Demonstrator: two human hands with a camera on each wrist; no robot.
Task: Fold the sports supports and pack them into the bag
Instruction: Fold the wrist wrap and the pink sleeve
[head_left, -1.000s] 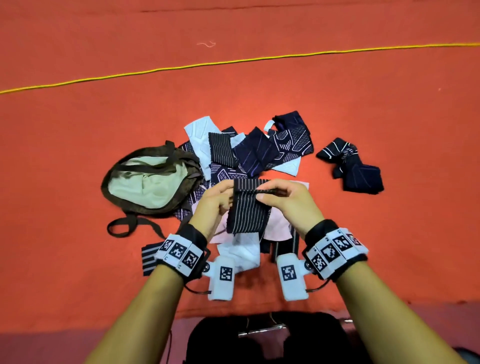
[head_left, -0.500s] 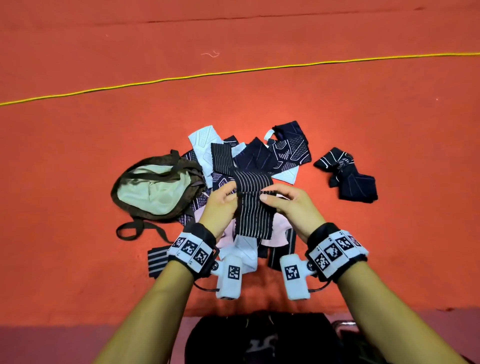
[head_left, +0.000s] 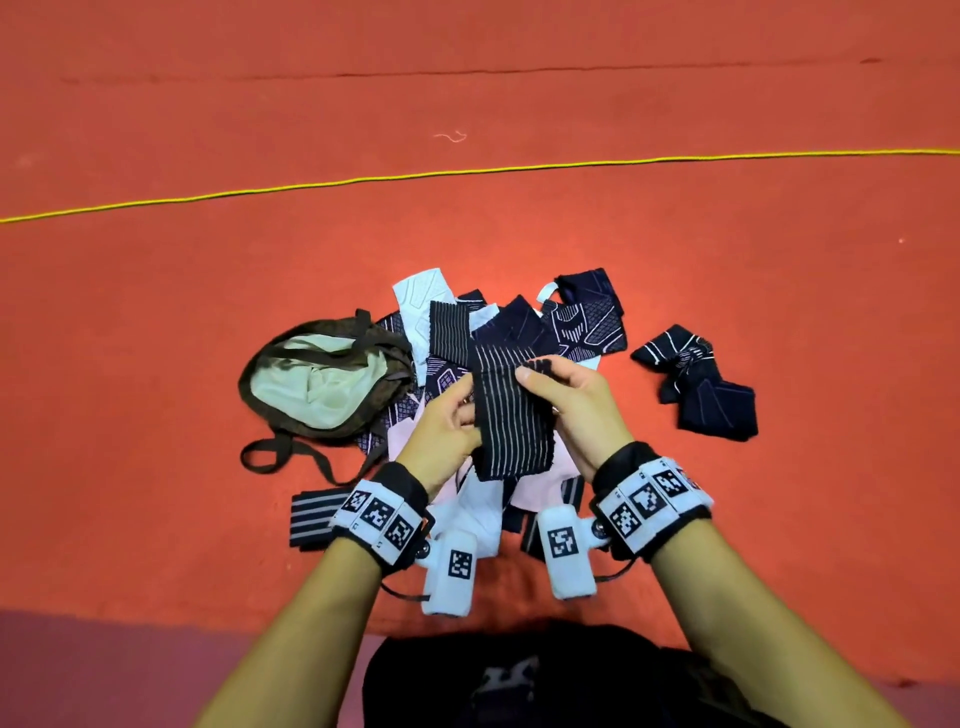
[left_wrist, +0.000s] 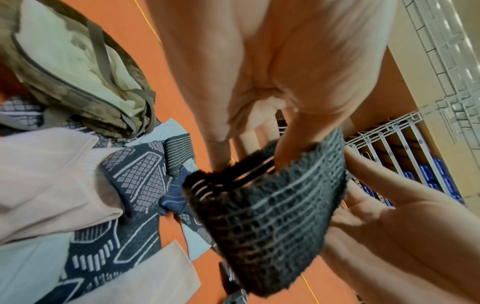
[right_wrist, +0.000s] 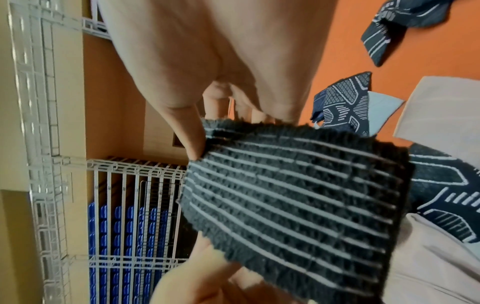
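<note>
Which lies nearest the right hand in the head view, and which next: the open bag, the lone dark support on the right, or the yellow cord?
From the right hand:
1. Lone dark support, to its right.
2. Open bag, left, past the pile.
3. Yellow cord, far across the floor.

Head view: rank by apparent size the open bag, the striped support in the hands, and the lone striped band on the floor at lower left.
1. Bag, largest.
2. Striped support, held by both hands; it sits nearer the camera, so it may look larger than it is.
3. Striped band, smallest, partly hidden by the left wrist.
</note>
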